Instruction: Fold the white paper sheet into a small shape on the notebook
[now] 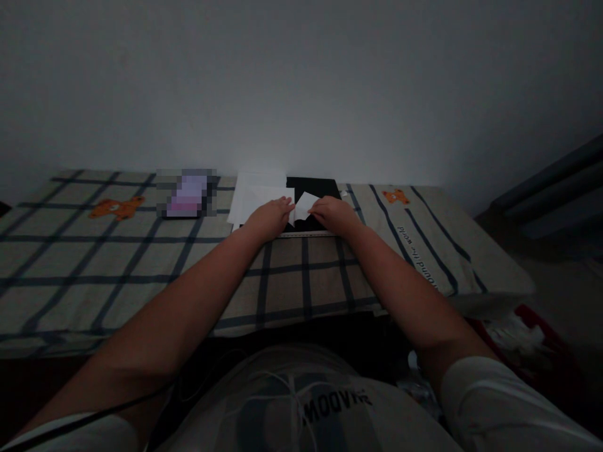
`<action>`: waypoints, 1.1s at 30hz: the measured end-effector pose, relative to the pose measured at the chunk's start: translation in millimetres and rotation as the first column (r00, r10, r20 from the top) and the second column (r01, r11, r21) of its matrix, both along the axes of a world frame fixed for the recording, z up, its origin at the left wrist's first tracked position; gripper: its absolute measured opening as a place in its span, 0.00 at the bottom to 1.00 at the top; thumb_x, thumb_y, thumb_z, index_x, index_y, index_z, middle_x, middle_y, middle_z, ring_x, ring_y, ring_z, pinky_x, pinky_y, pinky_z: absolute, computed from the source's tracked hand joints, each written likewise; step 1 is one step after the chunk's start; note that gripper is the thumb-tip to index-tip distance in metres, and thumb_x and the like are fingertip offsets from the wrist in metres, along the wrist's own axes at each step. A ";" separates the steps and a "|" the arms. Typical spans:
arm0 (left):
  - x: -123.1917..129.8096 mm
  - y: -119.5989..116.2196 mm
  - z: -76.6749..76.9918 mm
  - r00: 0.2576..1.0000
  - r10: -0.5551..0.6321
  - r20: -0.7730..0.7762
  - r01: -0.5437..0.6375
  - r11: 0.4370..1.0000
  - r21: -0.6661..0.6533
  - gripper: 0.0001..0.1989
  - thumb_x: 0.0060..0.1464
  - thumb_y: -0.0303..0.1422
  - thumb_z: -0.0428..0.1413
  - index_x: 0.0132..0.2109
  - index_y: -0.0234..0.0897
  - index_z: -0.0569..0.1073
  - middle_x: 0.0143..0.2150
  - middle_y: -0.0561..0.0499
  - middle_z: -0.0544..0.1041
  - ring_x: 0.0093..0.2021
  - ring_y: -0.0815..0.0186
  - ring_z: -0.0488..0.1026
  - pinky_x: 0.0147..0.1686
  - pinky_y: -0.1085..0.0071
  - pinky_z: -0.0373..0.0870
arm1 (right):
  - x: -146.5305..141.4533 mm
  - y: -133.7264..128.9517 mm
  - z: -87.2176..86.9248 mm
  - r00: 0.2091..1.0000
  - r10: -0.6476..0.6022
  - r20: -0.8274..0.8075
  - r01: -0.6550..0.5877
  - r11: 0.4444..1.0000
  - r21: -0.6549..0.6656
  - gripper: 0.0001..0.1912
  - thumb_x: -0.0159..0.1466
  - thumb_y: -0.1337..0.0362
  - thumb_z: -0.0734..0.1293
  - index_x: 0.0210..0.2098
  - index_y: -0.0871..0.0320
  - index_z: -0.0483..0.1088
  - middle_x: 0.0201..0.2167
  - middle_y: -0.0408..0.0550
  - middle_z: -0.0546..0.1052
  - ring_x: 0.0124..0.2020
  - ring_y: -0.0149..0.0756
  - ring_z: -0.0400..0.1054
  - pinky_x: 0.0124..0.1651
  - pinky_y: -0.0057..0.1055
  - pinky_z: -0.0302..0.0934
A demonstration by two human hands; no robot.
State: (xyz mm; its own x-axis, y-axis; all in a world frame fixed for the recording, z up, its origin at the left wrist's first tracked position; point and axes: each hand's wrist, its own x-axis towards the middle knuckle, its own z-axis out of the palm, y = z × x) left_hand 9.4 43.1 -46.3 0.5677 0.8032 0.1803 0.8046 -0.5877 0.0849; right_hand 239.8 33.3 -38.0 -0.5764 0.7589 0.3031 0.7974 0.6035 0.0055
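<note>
Between my two hands is a small piece of folded white paper [305, 204], angled above a black flat board [315, 186]. My right hand [335, 213] pinches its right corner between thumb and fingers. At its left side my left hand [272, 216] is closed, fingertips pressed together at the paper's edge. Behind and beneath the left hand, several loose white sheets [257, 181] overlap the left part of the board. The fold's underside is hidden.
A checked cloth [226, 263] with bear prints covers the table against a pale wall [301, 81]. A phone-like device [188, 194], pixelated, lies left of the sheets. A red container [541, 339] with crumpled white material stands low at the right.
</note>
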 end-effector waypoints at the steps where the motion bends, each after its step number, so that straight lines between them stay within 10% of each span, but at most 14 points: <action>1: 0.3 -0.3 0.2 1.000 0.002 -0.003 -0.002 1.000 -0.001 0.24 0.70 0.30 0.43 0.68 0.34 0.70 0.73 0.42 0.65 0.73 0.59 0.63 0.72 0.59 0.60 | 0.2 0.1 -0.1 1.000 -0.002 -0.002 0.002 1.000 -0.002 0.15 0.73 0.66 0.63 0.48 0.61 0.82 0.48 0.55 0.83 0.49 0.44 0.72 0.48 0.37 0.63; 33: 2.7 0.4 5.1 0.998 -0.036 0.060 0.033 0.998 0.060 0.20 0.70 0.33 0.47 0.55 0.33 0.82 0.62 0.41 0.79 0.62 0.56 0.74 0.66 0.59 0.68 | 1.7 1.9 1.0 1.000 0.012 0.017 -0.011 1.000 -0.013 0.13 0.72 0.68 0.65 0.47 0.61 0.82 0.48 0.54 0.83 0.50 0.44 0.74 0.50 0.36 0.64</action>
